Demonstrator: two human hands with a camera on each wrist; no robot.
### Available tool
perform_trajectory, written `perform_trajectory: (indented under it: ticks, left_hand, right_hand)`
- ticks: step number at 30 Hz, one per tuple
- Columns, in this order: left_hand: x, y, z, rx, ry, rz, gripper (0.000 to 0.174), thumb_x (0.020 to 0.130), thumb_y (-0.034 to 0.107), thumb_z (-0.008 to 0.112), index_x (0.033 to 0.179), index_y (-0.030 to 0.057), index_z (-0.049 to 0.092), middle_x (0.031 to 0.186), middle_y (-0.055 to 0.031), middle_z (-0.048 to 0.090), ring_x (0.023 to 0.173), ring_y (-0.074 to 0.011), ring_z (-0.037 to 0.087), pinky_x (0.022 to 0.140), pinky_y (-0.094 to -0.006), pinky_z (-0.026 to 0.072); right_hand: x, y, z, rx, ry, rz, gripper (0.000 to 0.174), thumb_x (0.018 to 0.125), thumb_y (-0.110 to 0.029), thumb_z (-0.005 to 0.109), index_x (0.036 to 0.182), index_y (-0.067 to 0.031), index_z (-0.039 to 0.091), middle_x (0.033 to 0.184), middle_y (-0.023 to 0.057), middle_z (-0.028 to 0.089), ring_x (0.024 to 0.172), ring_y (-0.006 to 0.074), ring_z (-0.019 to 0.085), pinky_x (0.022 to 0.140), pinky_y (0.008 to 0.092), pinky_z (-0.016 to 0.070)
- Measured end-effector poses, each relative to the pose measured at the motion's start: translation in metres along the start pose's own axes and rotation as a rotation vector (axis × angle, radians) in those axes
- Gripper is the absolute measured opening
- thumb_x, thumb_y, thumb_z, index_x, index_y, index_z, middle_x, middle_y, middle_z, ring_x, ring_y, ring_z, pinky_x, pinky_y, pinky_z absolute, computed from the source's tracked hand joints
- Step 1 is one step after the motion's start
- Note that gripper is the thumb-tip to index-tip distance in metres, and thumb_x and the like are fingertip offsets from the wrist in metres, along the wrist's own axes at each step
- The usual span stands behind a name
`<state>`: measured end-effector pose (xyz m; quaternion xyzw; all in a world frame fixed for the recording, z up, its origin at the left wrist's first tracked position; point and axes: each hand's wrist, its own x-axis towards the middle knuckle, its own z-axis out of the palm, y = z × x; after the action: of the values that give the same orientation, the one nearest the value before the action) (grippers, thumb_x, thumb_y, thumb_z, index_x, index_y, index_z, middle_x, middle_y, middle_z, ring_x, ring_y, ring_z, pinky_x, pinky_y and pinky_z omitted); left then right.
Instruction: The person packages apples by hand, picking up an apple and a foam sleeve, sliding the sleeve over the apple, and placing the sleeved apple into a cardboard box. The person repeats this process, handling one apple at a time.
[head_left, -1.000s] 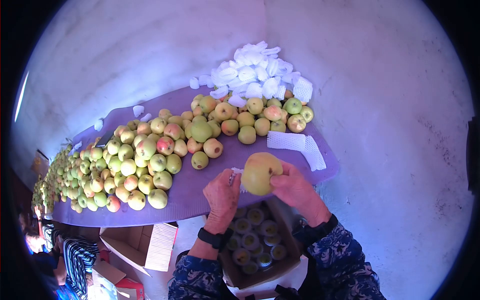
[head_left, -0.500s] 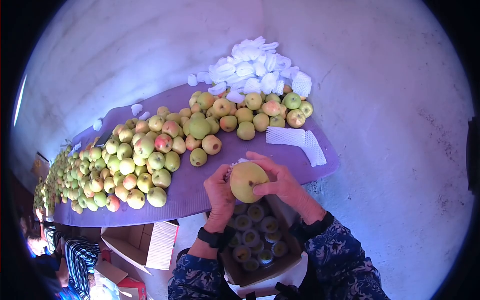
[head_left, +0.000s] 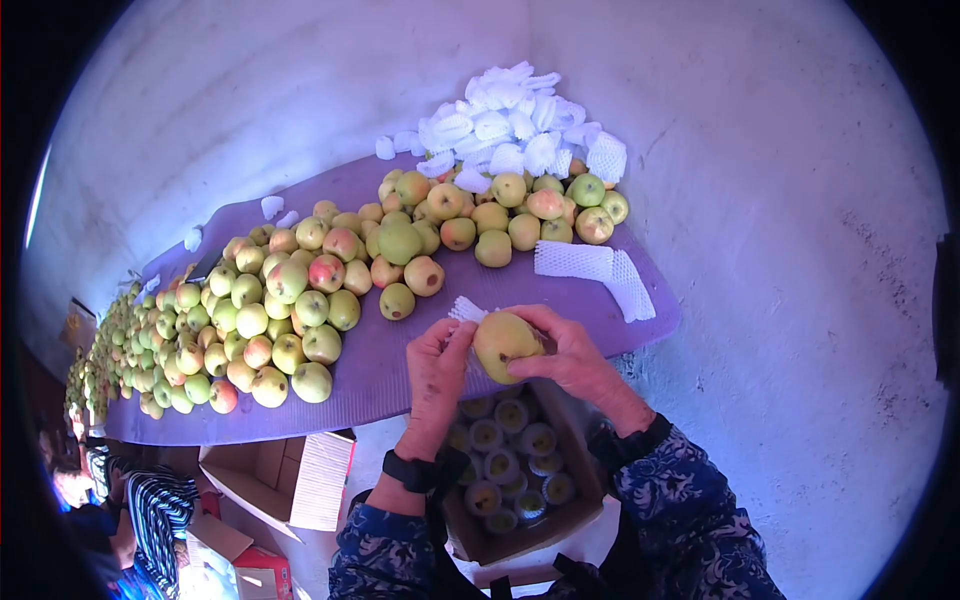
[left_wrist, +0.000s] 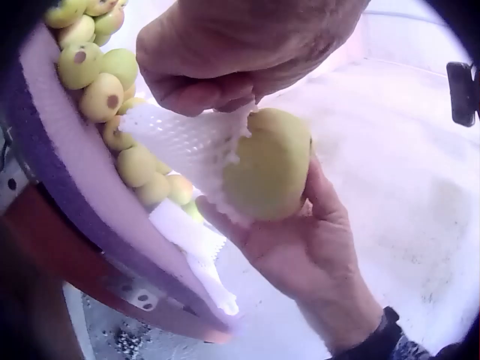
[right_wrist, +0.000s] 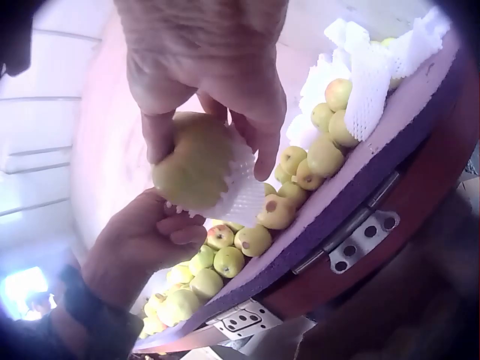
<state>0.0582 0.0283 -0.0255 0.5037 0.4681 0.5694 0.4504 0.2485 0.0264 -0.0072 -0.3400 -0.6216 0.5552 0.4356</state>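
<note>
A yellow-green apple point(head_left: 503, 347) is held by my right hand point(head_left: 580, 360), fingers and thumb curled round it. My left hand point(head_left: 437, 372) pinches the edge of a white foam net point(head_left: 467, 310) at the apple's left side. The left wrist view shows the net point(left_wrist: 184, 146) stretched over part of the apple point(left_wrist: 271, 166), its other end narrow and hanging free. In the right wrist view the net point(right_wrist: 244, 191) covers the side of the apple point(right_wrist: 193, 161) away from the right thumb.
Heaped apples point(head_left: 290, 280) cover the left and back of the purple-topped table point(head_left: 380, 360). White foam nets point(head_left: 500, 120) are piled behind; two flattened ones point(head_left: 590, 265) lie at right. Below stands a carton point(head_left: 570, 515) of netted apples, with an empty carton point(head_left: 320, 485) and a person point(head_left: 155, 520) at left.
My right hand has brought the apple left against the net at my left hand and turned its grip around it. The net now lies over part of the apple.
</note>
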Motion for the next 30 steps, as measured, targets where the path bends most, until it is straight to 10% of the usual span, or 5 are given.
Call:
perform_trajectory:
  ticks: [7, 10, 13, 26, 30]
  left_hand:
    - [0.003, -0.016, 0.0, 0.007, 0.063, 0.111, 0.021, 0.091, 0.02, 0.063, 0.091, -0.0015, 0.065, 0.087, -0.0013, 0.062, 0.077, -0.0067, 0.054, 0.068, -0.0222, 0.0439]
    - [-0.005, 0.008, -0.004, -0.08, -0.173, -0.08, 0.039, 0.084, 0.026, 0.073, 0.108, -0.0025, 0.06, 0.103, -0.0081, 0.062, 0.092, -0.0118, 0.057, 0.081, -0.0262, 0.0459]
    - [-0.011, 0.017, 0.003, 0.174, -0.212, 0.119, 0.064, 0.072, 0.031, 0.082, 0.12, -0.0018, 0.053, 0.109, -0.0115, 0.061, 0.1, -0.0162, 0.058, 0.088, -0.0307, 0.0466]
    - [-0.006, 0.018, -0.006, 0.231, -0.268, -0.023, 0.069, 0.064, 0.023, 0.085, 0.118, -0.0015, 0.051, 0.106, -0.009, 0.061, 0.097, -0.0166, 0.059, 0.086, -0.0305, 0.048]
    - [-0.008, 0.026, -0.006, 0.418, -0.24, 0.106, 0.071, 0.058, 0.025, 0.088, 0.115, 0.0008, 0.052, 0.105, -0.0121, 0.062, 0.1, -0.023, 0.061, 0.087, -0.0349, 0.0484]
  right_hand:
    - [0.002, 0.005, 0.002, -0.264, 0.052, -0.151, 0.065, 0.072, -0.021, 0.076, 0.127, -0.0004, 0.05, 0.12, 0.0127, 0.052, 0.115, 0.0238, 0.052, 0.101, 0.0339, 0.04]
    - [0.003, 0.004, 0.001, -0.272, 0.081, -0.176, 0.064, 0.073, -0.022, 0.076, 0.127, 0.0001, 0.05, 0.121, 0.0134, 0.051, 0.115, 0.0249, 0.052, 0.1, 0.0343, 0.04]
    - [0.004, 0.005, 0.0, -0.302, 0.092, -0.223, 0.065, 0.071, -0.024, 0.076, 0.126, -0.0002, 0.05, 0.122, 0.0137, 0.051, 0.116, 0.0264, 0.051, 0.1, 0.0352, 0.04]
    - [0.003, -0.006, 0.005, -0.395, 0.059, -0.207, 0.073, 0.068, -0.021, 0.078, 0.133, -0.0058, 0.046, 0.121, 0.0132, 0.051, 0.117, 0.0269, 0.051, 0.098, 0.0364, 0.0422]
    - [0.004, -0.007, -0.015, 0.074, -0.13, -0.002, 0.074, 0.075, -0.022, 0.076, 0.138, -0.0038, 0.041, 0.127, 0.0108, 0.05, 0.122, 0.0201, 0.048, 0.099, 0.0334, 0.0426]
